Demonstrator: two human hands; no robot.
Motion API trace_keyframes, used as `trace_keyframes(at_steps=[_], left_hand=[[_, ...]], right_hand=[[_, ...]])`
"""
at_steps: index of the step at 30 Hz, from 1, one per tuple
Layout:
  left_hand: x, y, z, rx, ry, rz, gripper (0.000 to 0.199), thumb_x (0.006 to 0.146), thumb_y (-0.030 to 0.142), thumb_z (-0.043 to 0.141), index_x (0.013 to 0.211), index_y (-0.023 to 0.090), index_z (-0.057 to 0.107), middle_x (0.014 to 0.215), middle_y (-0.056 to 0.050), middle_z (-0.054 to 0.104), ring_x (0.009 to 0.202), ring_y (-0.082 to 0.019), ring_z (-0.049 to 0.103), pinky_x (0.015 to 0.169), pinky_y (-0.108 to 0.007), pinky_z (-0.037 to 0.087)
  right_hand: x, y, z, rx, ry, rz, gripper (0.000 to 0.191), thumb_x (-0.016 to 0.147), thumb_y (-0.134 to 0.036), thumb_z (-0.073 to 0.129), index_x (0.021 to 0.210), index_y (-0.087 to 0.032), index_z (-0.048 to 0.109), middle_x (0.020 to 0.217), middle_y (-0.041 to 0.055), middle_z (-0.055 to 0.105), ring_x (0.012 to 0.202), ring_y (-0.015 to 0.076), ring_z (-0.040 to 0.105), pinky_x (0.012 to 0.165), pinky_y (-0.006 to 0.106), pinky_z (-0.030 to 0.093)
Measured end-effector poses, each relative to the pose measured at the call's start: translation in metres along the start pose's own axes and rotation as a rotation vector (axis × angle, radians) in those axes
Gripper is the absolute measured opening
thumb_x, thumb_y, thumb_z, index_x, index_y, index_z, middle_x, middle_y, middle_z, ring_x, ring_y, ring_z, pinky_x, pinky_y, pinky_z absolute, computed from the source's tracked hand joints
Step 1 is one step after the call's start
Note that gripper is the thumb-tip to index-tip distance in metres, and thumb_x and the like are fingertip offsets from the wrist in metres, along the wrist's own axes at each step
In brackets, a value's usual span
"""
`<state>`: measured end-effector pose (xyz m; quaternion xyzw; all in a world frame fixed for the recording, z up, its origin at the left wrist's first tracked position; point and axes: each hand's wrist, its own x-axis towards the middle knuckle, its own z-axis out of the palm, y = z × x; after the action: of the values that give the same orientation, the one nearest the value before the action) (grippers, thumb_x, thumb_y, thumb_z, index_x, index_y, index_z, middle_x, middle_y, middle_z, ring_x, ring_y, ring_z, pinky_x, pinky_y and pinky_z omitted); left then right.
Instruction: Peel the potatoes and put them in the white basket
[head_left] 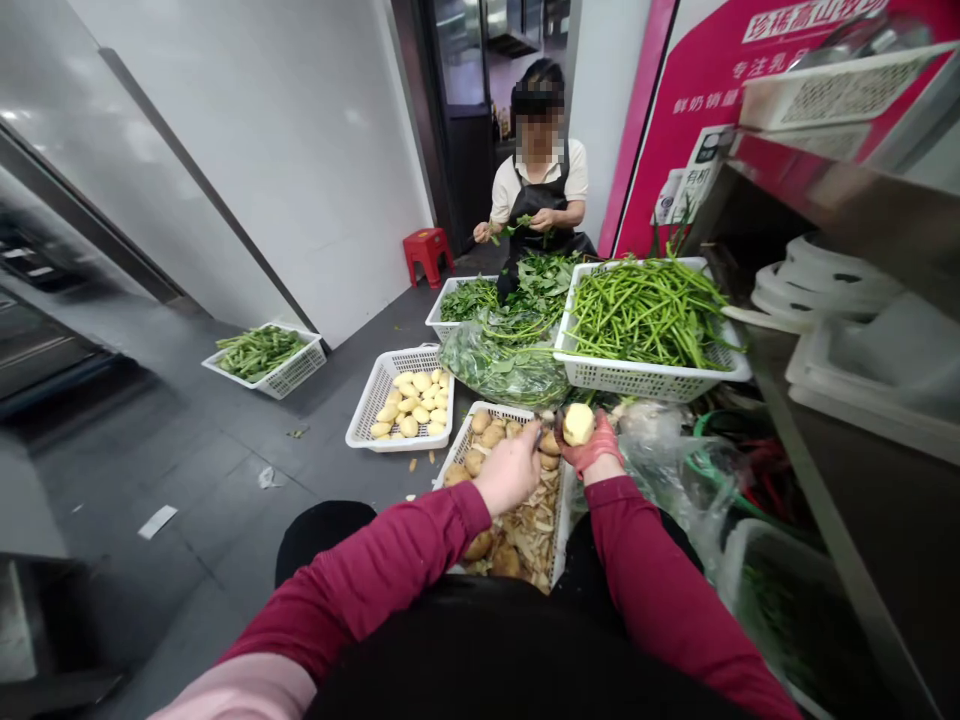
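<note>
My right hand (596,448), in a reddish glove, is wrapped round a pale, mostly peeled potato (578,424). Just left of it, my left hand (513,470) is closed, and a small dark tool shows only in part at its fingertips. Both hands are above a white basket (561,540) that holds unpeeled potatoes (506,560) and a heap of peelings (534,530). Peeled yellow potatoes (409,405) lie in another white basket (360,425) to the left.
A person (541,190) sits opposite, handling leafy greens (544,285). A basket of long green stems (645,310) stands at the right, beside a metal shelf (832,510). Further left are a red stool (427,255) and a basket of green pods (259,352).
</note>
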<state>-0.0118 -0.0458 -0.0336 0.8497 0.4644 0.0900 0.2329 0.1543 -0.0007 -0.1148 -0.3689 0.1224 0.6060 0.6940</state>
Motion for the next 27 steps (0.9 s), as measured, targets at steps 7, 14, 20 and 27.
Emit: trace_keyframes(at_steps=[7,14,20,27], left_hand=[[0.012,0.012,0.02,0.078,-0.08,-0.027,0.057,0.088,0.018,0.04,0.144,0.012,0.033,0.097,-0.016,0.069,0.087,-0.025,0.067,0.08,-0.036,0.052],[-0.005,0.005,0.027,-0.099,-0.041,-0.007,0.053,0.084,0.018,0.047,0.137,0.018,0.045,0.106,-0.01,0.069,0.095,-0.022,0.065,0.09,-0.034,0.05],[0.017,0.005,-0.028,-0.116,0.066,0.055,0.05,0.085,0.018,0.049,0.135,0.017,0.05,0.122,-0.008,0.065,0.111,-0.02,0.06,0.098,-0.029,0.045],[0.041,0.01,-0.047,-0.004,-0.029,0.061,0.041,0.083,0.018,0.051,0.123,0.019,0.059,0.111,-0.007,0.069,0.103,-0.022,0.063,0.091,-0.03,0.048]], right_hand=[[-0.008,0.011,0.005,-0.014,0.133,0.019,0.034,0.091,-0.048,0.039,0.075,-0.023,0.057,0.052,-0.0052,0.063,0.045,0.0142,0.06,0.046,0.027,0.05],[-0.01,0.004,0.003,0.016,0.19,-0.016,0.041,0.091,-0.053,0.033,0.073,-0.023,0.055,0.048,-0.0053,0.06,0.039,0.0132,0.055,0.041,0.025,0.046],[-0.015,-0.008,0.01,0.106,0.032,0.012,0.034,0.09,-0.051,0.043,0.076,-0.023,0.055,0.051,-0.0063,0.063,0.046,0.0129,0.059,0.048,0.025,0.05],[-0.026,0.002,0.008,-0.08,-0.263,0.211,0.044,0.088,-0.055,0.045,0.075,-0.017,0.061,0.051,0.0019,0.063,0.041,0.0152,0.056,0.04,0.025,0.045]])
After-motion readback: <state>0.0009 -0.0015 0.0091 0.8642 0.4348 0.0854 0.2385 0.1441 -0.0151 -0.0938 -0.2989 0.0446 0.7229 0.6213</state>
